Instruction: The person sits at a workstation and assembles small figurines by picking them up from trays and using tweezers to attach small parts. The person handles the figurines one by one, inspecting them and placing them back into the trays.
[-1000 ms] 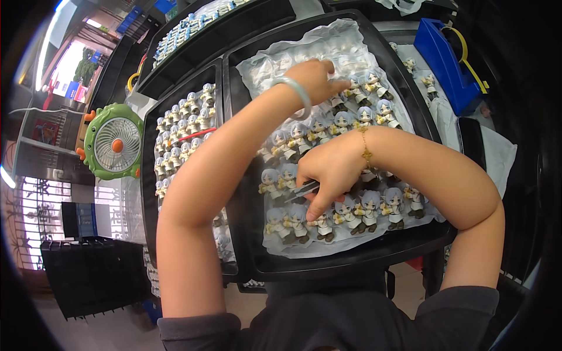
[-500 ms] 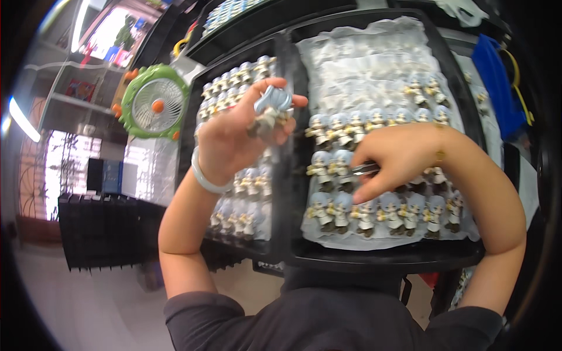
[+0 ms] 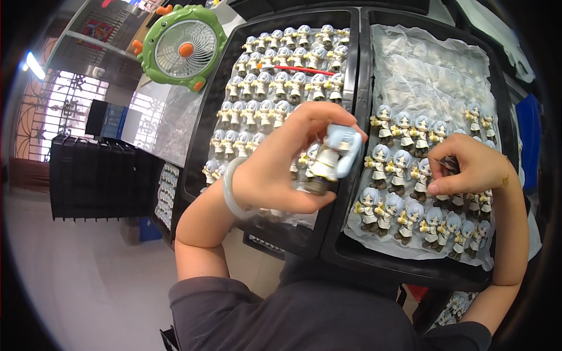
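Note:
My left hand [image 3: 278, 161], with a pale bangle at the wrist, grips a small figurine [image 3: 329, 157] between thumb and fingers. This figurine has light blue hair, a white outfit and a dark base; it is tilted and slightly blurred. It is held above the inner edges of two black trays. My right hand [image 3: 474, 167] is closed over the right tray [image 3: 404, 266], near its rows of similar figurines [image 3: 404, 219]. A slim metal tool [image 3: 449, 164] shows partly between its thumb and curled fingers; the rest is hidden.
The left tray [image 3: 353, 52] also holds rows of figurines, with a thin red stick [image 3: 304, 70] lying across them. Crumpled white lining [image 3: 430, 64] shows at the right tray's far end. A green fan [image 3: 186, 50] stands far left, and a blue bin [image 3: 528, 140] at right.
The view has shifted, so the trays appear farther right. My left hand has brought the figurine lower and nearer the right tray, and turned it. My right hand still holds the metal tool.

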Motion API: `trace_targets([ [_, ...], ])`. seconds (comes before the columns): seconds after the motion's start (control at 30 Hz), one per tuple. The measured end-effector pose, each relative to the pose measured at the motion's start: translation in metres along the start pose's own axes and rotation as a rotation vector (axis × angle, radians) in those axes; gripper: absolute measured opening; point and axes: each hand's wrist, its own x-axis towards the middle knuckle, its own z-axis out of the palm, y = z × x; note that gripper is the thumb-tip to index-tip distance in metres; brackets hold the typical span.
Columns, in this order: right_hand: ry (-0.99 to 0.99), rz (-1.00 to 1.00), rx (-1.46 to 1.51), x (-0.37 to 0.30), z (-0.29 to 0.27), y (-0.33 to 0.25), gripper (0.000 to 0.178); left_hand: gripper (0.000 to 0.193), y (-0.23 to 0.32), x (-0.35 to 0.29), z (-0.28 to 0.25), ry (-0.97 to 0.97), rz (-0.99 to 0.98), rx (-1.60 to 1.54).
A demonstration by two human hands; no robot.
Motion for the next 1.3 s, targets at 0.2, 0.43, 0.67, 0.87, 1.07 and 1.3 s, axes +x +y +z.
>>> trace_targets([
  [0.2, 0.024, 0.021, 0.03, 0.0, 0.001, 0.006, 0.029, 0.069, 0.016, -0.001, 0.009, 0.212, -0.021, 0.725],
  [0.43, 0.014, 0.06, 0.059, 0.002, 0.001, 0.003, 0.028, 0.069, 0.021, -0.005, 0.013, 0.261, -0.024, 0.845],
  [0.67, 0.014, 0.068, 0.046, 0.003, 0.003, 0.0, 0.028, 0.07, 0.02, -0.008, 0.014, 0.27, -0.021, 0.866],
  [0.87, 0.149, -0.152, 0.04, 0.006, 0.01, 0.0, 0.027, 0.069, 0.015, -0.001, 0.02, 0.204, 0.117, 0.71],
  [1.07, 0.212, -0.295, 0.188, 0.006, 0.033, -0.031, 0.054, 0.052, 0.008, -0.003, 0.041, 0.169, 0.365, 0.84],
  [1.3, 0.408, -0.311, 0.056, -0.024, 0.059, -0.035, 0.036, 0.087, 0.005, -0.016, 0.054, 0.123, 0.421, 0.93],
])
